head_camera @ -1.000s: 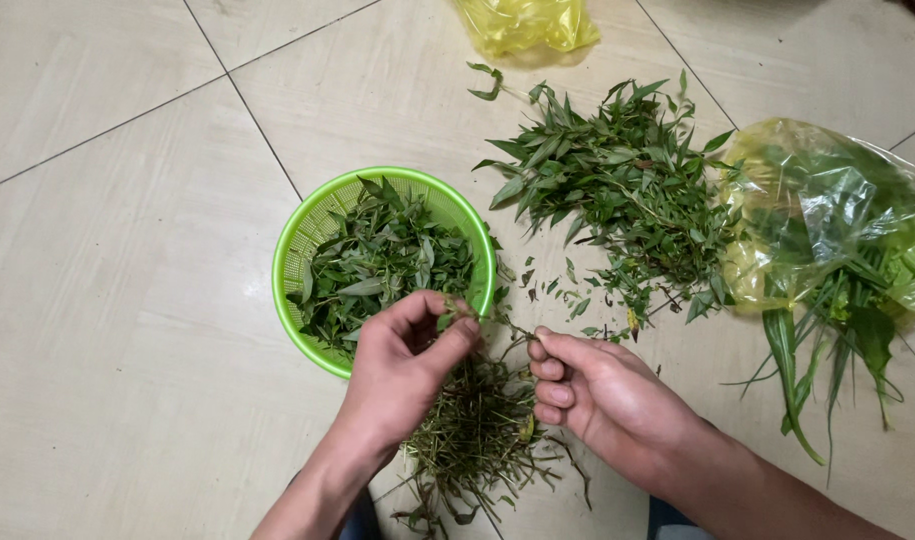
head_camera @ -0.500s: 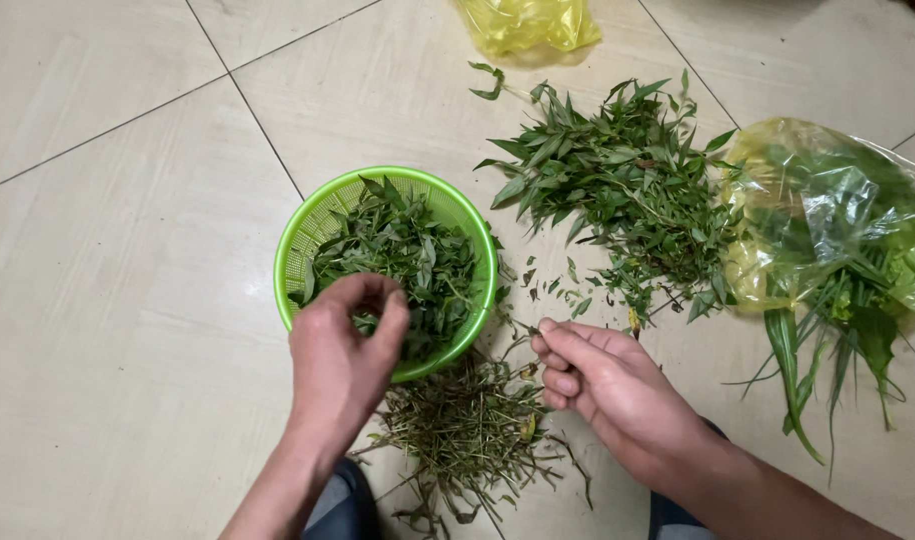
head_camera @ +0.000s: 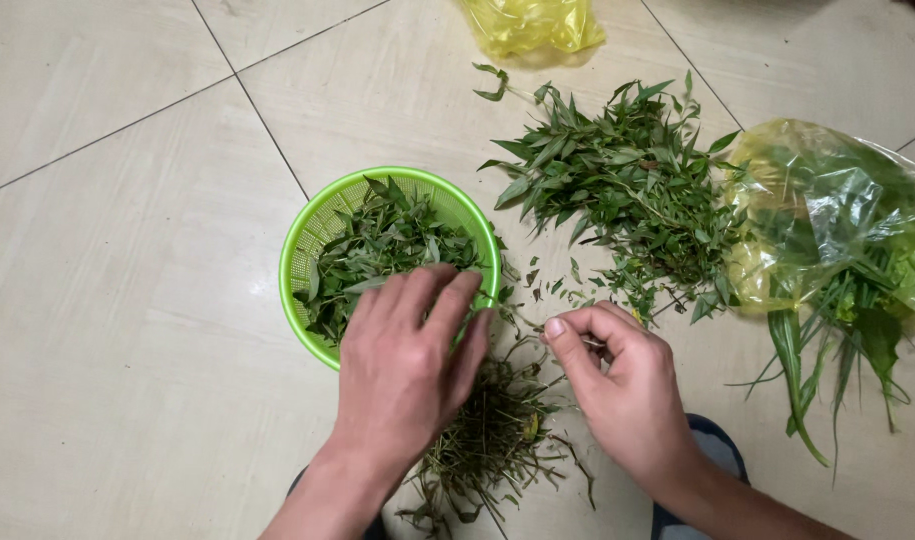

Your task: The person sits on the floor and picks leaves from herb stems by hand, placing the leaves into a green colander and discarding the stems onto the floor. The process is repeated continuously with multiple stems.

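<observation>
My left hand lies flat and open, palm down, fingers spread over the near rim of the green basket and touching the picked leaves heaped inside it. My right hand sits just to the right of it, curled shut — thumb and fingers pinch a thin bare stem that pokes out leftward toward the basket.

Between my wrists, on the near side, lies one pile of stripped stems; my left hand covers its far left edge. Farther off and to the right sits one loose heap of leafy sprigs on the tiled floor, with small leaf scraps scattered between it and my right hand. Two yellow plastic bags — one at the far right with long green blades spilling out toward me, one crumpled at the far edge. One basket, two hands, two bags.
</observation>
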